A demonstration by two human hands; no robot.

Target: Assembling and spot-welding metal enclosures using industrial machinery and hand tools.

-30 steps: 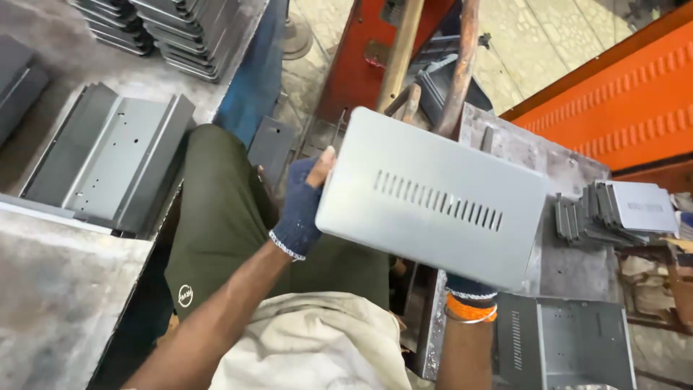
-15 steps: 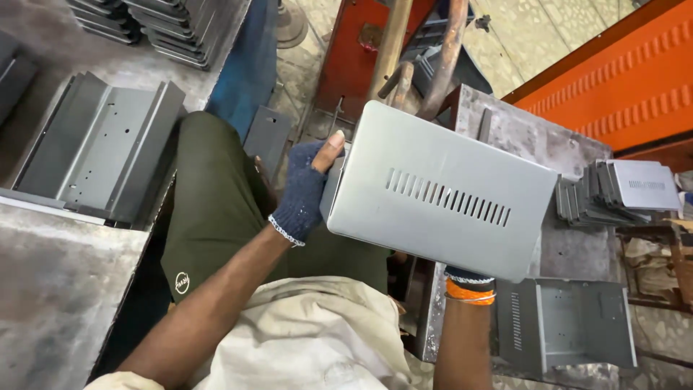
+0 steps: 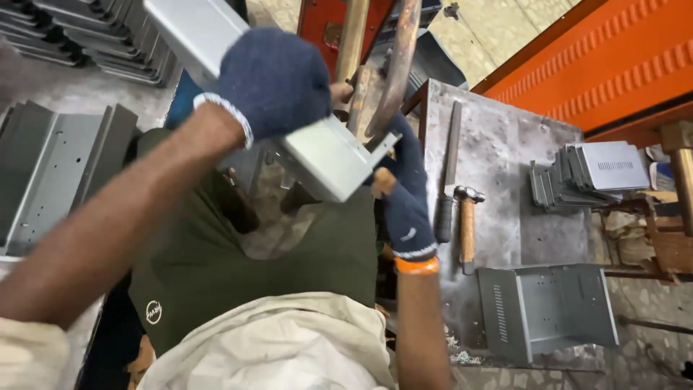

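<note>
Both of my hands wear blue knit gloves with the fingertips cut off. My left hand [image 3: 271, 79] is raised in front of the camera and grips a grey bent sheet-metal cover [image 3: 321, 155]. The cover is tilted steeply, running from the upper left down to the centre. My right hand [image 3: 406, 191] holds the cover's lower end, close to a rusty metal rod [image 3: 398, 61] and a wooden post [image 3: 352, 36]. An orange band sits on my right wrist. My left glove hides part of the cover.
A file [image 3: 447, 173] and a hammer [image 3: 468, 224] lie on the steel table [image 3: 505, 144]. On its right is a stack of grey covers [image 3: 592, 173], with an open grey cover [image 3: 548, 310] below. Grey channel parts [image 3: 50, 173] and stacked parts [image 3: 94, 29] lie left. An orange machine [image 3: 621, 65] stands at the upper right.
The cover was held flat with its slotted face towards me. It is now swung up and turned edge-on, my left hand has risen high, and the file and hammer have come into sight.
</note>
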